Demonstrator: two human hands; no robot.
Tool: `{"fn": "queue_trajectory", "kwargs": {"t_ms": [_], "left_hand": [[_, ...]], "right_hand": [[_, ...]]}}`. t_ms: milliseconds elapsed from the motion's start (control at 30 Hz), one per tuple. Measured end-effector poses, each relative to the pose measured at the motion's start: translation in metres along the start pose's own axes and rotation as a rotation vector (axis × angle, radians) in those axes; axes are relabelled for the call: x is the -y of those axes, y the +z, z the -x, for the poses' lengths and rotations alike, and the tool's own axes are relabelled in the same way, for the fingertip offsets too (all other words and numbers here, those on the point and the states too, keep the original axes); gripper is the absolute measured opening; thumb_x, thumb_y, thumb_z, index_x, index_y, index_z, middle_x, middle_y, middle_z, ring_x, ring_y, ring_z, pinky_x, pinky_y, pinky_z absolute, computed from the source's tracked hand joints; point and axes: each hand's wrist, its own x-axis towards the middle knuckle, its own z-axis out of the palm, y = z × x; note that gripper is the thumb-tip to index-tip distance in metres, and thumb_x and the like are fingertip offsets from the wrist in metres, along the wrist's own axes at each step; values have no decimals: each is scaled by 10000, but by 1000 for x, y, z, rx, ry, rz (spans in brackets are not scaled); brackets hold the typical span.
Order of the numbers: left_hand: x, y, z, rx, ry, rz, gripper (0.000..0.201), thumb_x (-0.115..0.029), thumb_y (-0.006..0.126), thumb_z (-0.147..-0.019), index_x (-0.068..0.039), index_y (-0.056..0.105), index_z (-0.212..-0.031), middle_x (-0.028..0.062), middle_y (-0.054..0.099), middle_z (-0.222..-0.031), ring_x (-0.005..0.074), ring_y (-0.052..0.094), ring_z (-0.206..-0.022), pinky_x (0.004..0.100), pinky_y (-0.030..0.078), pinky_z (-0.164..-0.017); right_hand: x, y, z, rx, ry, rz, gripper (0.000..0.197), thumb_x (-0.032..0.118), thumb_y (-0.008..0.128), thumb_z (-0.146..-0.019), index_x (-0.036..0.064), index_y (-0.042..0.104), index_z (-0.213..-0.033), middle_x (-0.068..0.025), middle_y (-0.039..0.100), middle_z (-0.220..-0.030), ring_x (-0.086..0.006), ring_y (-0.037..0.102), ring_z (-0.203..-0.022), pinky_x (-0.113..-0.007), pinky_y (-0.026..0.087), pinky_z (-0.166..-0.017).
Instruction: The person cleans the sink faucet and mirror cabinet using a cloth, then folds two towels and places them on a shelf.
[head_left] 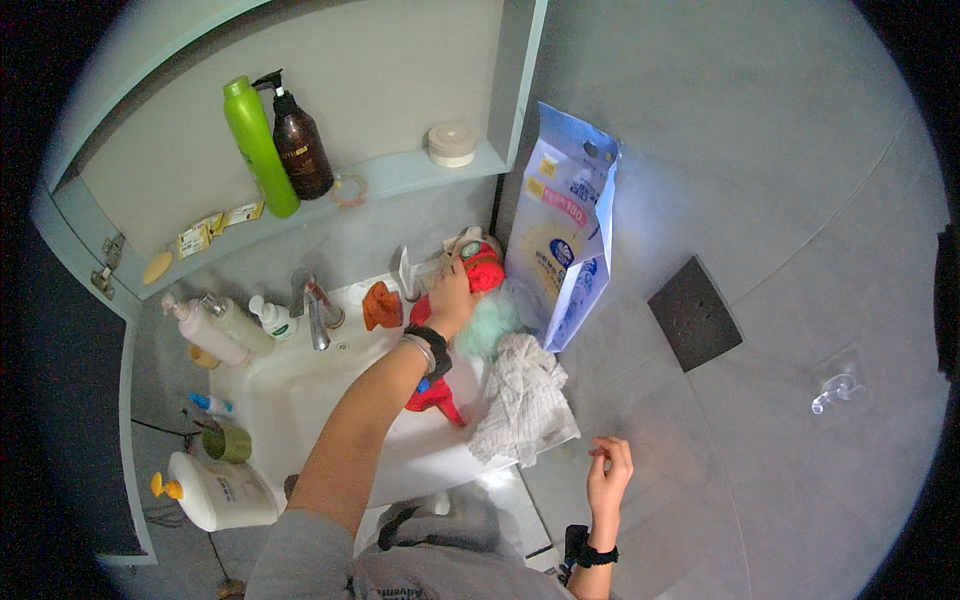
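Head view: mint pouf [490, 325] between red cloth [487, 274], white cloth [522, 398].

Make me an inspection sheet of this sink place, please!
Surface: white sink, things along its rim.
Job's things: red bundle at the back right.
Clutter: white cloth over the right front corner, pale green puff, orange cloth near the faucet.
Hands: left hand on the bundle, grip unclear; right hand loosely curled, nothing seen in it.
Cables: thin dark cord, left side.
Surroundings: gray wall, shelf, green bottle, tall bluish package.
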Motion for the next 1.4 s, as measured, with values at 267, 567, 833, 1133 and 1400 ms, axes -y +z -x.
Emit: {"fn": "queue_trajectory", "kwargs": {"t_ms": [267, 567, 833, 1133, 1400], "left_hand": [[38, -50, 9, -182, 108, 343, 387, -132, 591, -730, -13, 461, -1075, 259, 584, -853, 434, 560, -815, 462, 455, -723], [19, -180, 111, -402, 77, 913, 411, 40, 553, -765, 0, 415, -1150, 116, 555, -1040, 165, 529, -981, 309, 448, -820], [13, -221, 192, -735, -71, 1089, 385, -48, 614, -758, 2, 456, -1106, 80, 534, -1065, 185, 519, -971, 323, 426, -841], [81, -236, 311, -832, -97, 760, 386, -147, 633, -746, -46, 507, -1097, 111, 541, -1092, 301, 498, -1020, 432, 384, -886], [63, -276, 380, -485, -48, 695, 473, -42, 663, -716, -14, 451, -1137, 109, 522, -1106, 194, 488, -1043, 329, 390, -889]], "right_hand": [[-29, -12, 6, 82, -20, 56, 182, -111, 465, -743, -22, 578, -855, -146, 573, -880, -245, 573, -719, -304, 475, -595], [-5, 40, -11, 371, -114, -81, 211, -52, 514, -747, -1, 563, -946, -154, 534, -1024, -273, 580, -815, -327, 501, -670], [77, 153, -30, 576, -132, -317, 613, 75, 644, -746, -28, 328, -1260, -184, 366, -1268, -227, 565, -846, -299, 498, -662], [93, 135, 18, 874, -15, -569, 205, 74, 580, -822, -20, 557, -1002, -75, 600, -846, -97, 539, -740, -243, 440, -636], [72, 31, 94, 723, 119, -419, 192, 1, 536, -798, -16, 570, -986, -24, 588, -837, -85, 520, -708, -226, 432, -666]]}}
